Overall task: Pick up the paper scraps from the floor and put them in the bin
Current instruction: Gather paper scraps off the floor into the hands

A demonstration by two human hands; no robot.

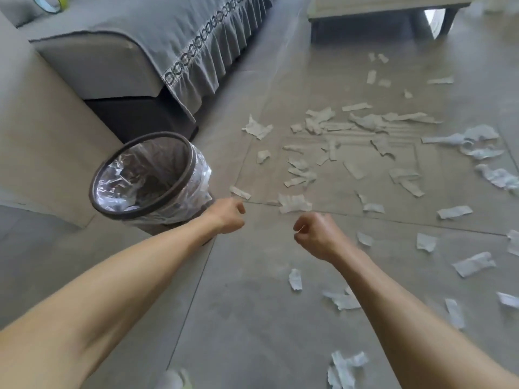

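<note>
at far left i see the sofa (92, 66), its grey cover (179, 37) hanging over the front edge. just beside its arm stands the bin (146, 175), lined with a clear bag (196, 178), mouth tilted toward me. my left hand (227, 216) hovers close to the bin's right side, fingers curled into a loose fist; i cannot tell whether anything is inside it. my right hand (314, 234) is near it, apart from it, likewise clenched, knuckles up, contents not visible. the scraps (331, 153) lie scattered on the floor (252, 304) ahead and to the right of both hands, thickest in the middle distance, with a few near my right forearm. a table (379, 12) stands at top right.
</note>
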